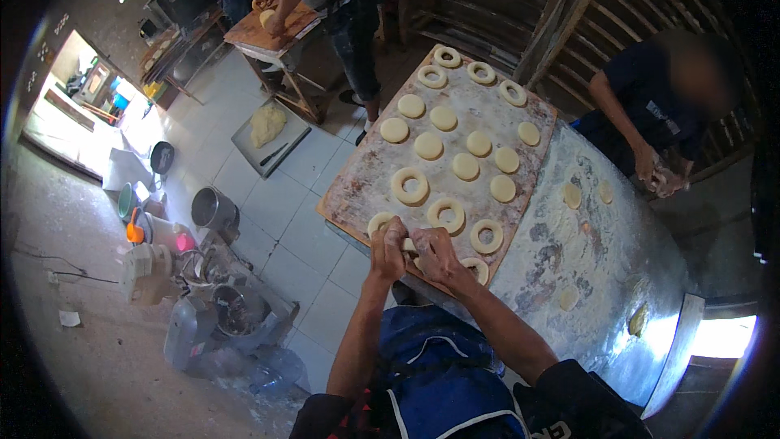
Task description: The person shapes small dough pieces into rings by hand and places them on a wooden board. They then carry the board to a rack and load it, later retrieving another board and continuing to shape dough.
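At the near edge of a floured wooden board (pixel 349 187), my left hand (pixel 388 249) and my right hand (pixel 439 255) are close together, fingers curled. Both grip a small piece of pale dough (pixel 409 245) between them; its full shape is hidden by my fingers. Partly behind my left hand lies a dough ring (pixel 377 224), and another ring (pixel 479 271) sits beside my right wrist. Farther up the board are more dough rings (pixel 446 215) and several flat dough rounds (pixel 428 145).
A flour-dusted metal table (pixel 528 268) extends right, with dough scraps (pixel 571 195) on it. Across it stands a person (pixel 642 114) with hands together. Another person (pixel 333 0) works dough at a small table (pixel 272 32). A dough tray (pixel 244 140), pot (pixel 214 210) and mixer (pixel 195 329) are left.
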Demonstrator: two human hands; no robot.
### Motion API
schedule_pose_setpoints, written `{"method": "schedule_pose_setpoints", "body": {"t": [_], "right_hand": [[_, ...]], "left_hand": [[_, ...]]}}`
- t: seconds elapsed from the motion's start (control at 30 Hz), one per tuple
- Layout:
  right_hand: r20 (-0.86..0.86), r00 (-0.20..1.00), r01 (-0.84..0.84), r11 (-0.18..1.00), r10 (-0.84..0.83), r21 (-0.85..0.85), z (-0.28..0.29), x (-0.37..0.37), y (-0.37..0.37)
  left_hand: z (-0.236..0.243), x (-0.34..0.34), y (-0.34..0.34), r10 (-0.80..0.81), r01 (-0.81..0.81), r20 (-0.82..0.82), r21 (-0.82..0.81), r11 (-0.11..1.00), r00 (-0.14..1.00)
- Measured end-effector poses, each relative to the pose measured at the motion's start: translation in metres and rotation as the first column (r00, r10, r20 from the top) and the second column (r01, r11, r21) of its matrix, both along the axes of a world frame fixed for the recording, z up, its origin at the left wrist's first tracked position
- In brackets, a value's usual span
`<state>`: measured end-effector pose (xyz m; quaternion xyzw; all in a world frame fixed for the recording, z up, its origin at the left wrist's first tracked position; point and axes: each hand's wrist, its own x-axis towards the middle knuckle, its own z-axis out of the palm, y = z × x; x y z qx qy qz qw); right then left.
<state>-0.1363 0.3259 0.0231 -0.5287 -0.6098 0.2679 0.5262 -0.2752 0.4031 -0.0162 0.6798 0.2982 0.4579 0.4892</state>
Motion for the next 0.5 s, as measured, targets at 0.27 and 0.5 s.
{"method": "schedule_pose_setpoints", "body": {"t": [0.27, 0.5], "right_hand": [[-0.128, 0.991, 0.001, 0.98, -0.027, -0.198, 0.052, -0.043, 0.101], [0.561, 0.801, 0.352, 0.922, -0.207, -0.162, 0.018, -0.024, 0.094]], "left_hand": [[0.025, -0.072, 0.112, 0.38, -0.339, 0.109, -0.274, 0.9, 0.919], [0.002, -0.084, 0.133, 0.483, -0.441, -0.635, 0.239, 0.865, 0.603]]}}
